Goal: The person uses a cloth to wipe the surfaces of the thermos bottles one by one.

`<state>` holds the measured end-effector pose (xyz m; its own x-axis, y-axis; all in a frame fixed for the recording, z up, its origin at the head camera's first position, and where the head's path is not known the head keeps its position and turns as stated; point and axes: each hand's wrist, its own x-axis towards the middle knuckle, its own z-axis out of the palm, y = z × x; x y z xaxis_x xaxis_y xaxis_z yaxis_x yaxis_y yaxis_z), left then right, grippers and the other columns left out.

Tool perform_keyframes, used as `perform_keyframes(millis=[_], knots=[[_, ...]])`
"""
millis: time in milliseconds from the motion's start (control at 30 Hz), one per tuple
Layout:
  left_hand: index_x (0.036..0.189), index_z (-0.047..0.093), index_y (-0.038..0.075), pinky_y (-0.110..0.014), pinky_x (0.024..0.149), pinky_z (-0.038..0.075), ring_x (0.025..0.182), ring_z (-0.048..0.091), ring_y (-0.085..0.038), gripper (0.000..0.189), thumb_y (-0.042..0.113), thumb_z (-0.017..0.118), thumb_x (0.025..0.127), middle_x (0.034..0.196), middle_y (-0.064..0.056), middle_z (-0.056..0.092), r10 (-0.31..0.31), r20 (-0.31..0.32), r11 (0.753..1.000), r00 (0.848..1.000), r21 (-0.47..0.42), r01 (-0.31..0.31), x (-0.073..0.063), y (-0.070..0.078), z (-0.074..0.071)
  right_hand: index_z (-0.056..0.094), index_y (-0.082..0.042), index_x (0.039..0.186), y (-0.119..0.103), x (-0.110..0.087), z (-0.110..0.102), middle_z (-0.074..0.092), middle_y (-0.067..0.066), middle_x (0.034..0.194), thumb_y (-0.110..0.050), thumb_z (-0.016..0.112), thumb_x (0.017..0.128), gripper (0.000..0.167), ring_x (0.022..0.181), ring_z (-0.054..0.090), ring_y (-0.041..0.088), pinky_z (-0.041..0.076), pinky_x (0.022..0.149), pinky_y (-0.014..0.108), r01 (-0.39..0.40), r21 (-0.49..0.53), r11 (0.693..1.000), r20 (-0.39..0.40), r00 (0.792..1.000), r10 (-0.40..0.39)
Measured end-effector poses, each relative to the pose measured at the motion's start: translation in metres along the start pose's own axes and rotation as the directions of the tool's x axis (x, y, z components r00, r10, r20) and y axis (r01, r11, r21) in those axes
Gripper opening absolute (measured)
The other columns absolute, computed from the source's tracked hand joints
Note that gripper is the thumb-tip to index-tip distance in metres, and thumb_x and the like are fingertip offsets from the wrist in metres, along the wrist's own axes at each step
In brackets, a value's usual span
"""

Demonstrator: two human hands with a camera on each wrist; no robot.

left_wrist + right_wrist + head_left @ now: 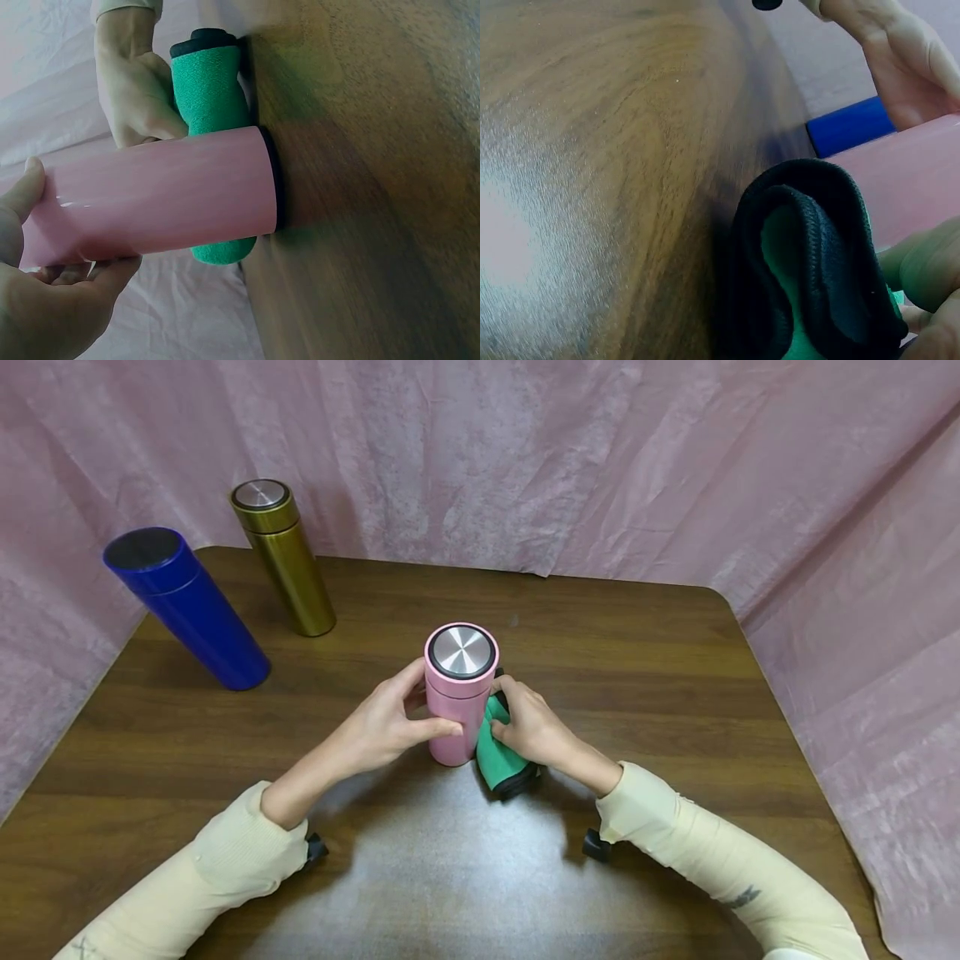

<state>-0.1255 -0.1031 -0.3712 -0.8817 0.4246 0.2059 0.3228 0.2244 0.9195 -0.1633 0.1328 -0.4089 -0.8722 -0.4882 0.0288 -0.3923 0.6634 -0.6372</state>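
Observation:
A pink thermos bottle point(457, 714) with a silver disc in its lid stands near the middle of the table. My left hand point(386, 718) grips it from the left, thumb across the front and fingers round the back. On its right side, my right hand point(532, 722) pinches a folded green cloth point(498, 756) with black edging, which lies against the bottle. In the left wrist view the cloth point(210, 90) passes behind the pink bottle point(165, 195). The right wrist view shows the cloth's rolled black edge point(810, 247) close up; some right fingertips are hidden.
A blue thermos bottle point(195, 614) and a gold thermos bottle point(292, 568) stand at the back left of the wooden table point(637, 668). Pink curtains point(480, 460) hang behind the table and along its right side.

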Motion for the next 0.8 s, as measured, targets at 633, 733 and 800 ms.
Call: perform_keyframes(millis=[633,733,800], knots=[[0.143,0.049,-0.002,-0.039,0.108,0.049,0.122,0.062,-0.028,0.069,-0.001,0.085,0.083,0.134,-0.016,0.062,0.001,-0.020,1.000,1.000,-0.010,-0.001,0.000,-0.001,0.001,0.059,-0.004,0.131,-0.057,-0.033,-0.093,0.064,0.015,0.119,-0.002,0.071,0.093,0.040,0.092,0.064,0.025,0.057,0.074,0.031,-0.022,0.303,0.953,-0.178,0.981,0.079],[0.142,0.050,-0.002,-0.039,0.107,0.049,0.122,0.062,-0.027,0.069,-0.001,0.085,0.083,0.134,-0.016,0.062,0.003,-0.020,1.000,1.000,-0.006,-0.003,0.001,-0.001,0.001,0.057,-0.002,0.132,-0.072,-0.042,-0.107,0.063,0.015,0.118,0.000,0.069,0.094,0.040,0.093,0.065,0.025,0.058,0.075,0.026,0.018,0.389,0.921,-0.221,0.972,0.075],[0.141,0.050,-0.002,-0.039,0.107,0.049,0.121,0.062,-0.027,0.069,-0.001,0.085,0.083,0.133,-0.016,0.062,0.003,-0.020,1.000,1.000,-0.003,-0.004,0.001,-0.001,0.001,0.056,-0.002,0.133,-0.080,-0.047,-0.113,0.063,0.015,0.118,0.002,0.068,0.094,0.041,0.095,0.065,0.025,0.058,0.077,0.025,0.057,0.430,0.901,-0.263,0.963,0.064]])
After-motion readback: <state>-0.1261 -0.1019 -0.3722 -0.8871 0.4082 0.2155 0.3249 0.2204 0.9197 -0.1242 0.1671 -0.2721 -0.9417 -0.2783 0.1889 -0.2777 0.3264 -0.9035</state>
